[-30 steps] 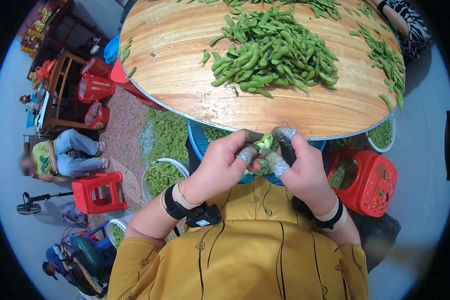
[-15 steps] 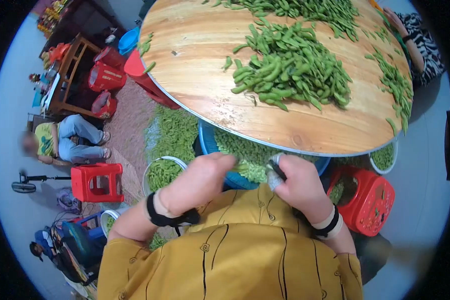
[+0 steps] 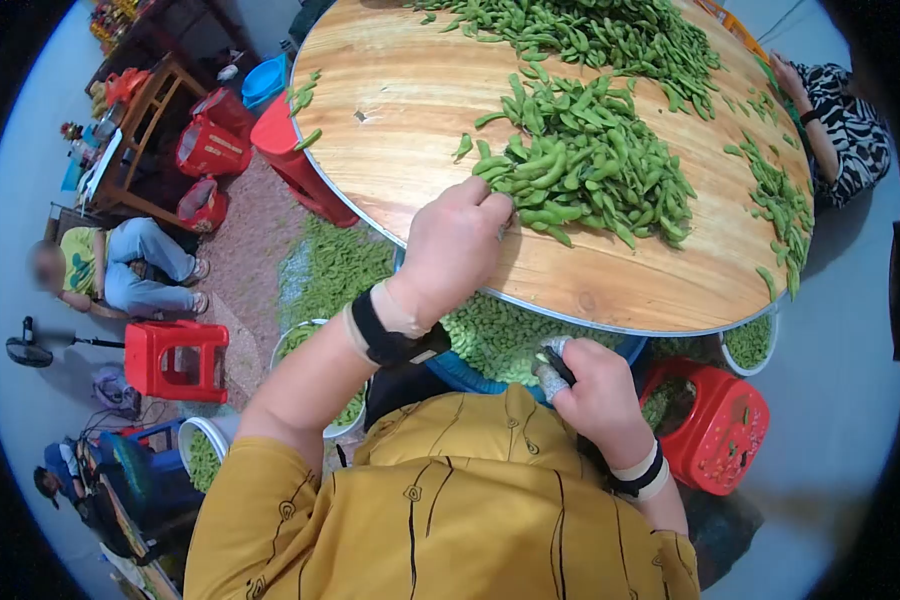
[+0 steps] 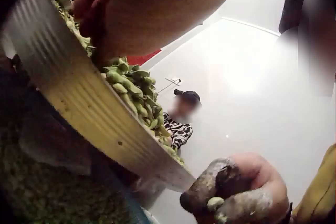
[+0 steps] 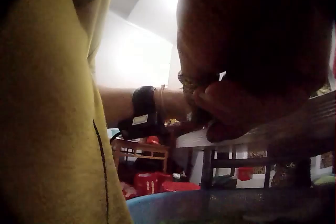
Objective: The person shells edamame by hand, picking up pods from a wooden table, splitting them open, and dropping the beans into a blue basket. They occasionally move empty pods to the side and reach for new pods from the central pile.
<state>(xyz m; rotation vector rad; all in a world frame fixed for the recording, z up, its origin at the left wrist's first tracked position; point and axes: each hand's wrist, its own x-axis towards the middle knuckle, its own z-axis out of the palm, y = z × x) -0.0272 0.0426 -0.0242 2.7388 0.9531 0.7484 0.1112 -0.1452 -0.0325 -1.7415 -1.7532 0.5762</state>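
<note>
In the head view my left hand (image 3: pixel 460 235) is at the near left edge of a pile of green pods (image 3: pixel 595 165) on the round wooden table (image 3: pixel 390 150). Its fingers are bent downward and the fingertips are hidden, so a grip on a pod cannot be confirmed. My right hand (image 3: pixel 600 385), with wrapped thumb and finger, is beside the table's near edge, above a blue basin (image 3: pixel 470 375) of shelled beans. The left wrist view shows a small pale bean (image 4: pixel 215 202) pinched between the right hand's wrapped fingers (image 4: pixel 239 192).
More pods (image 3: pixel 610 35) lie across the table's far side, where another person in patterned sleeves (image 3: pixel 855 130) sits. A red stool (image 3: pixel 720 425) stands at right, another (image 3: pixel 175 360) at left. White buckets of pods (image 3: pixel 205 450) and a seated person (image 3: pixel 120 265) are at left.
My left hand has moved from beside the right hand over the basin up to the pod pile. The right hand stays near the basin. The head view has shifted slightly.
</note>
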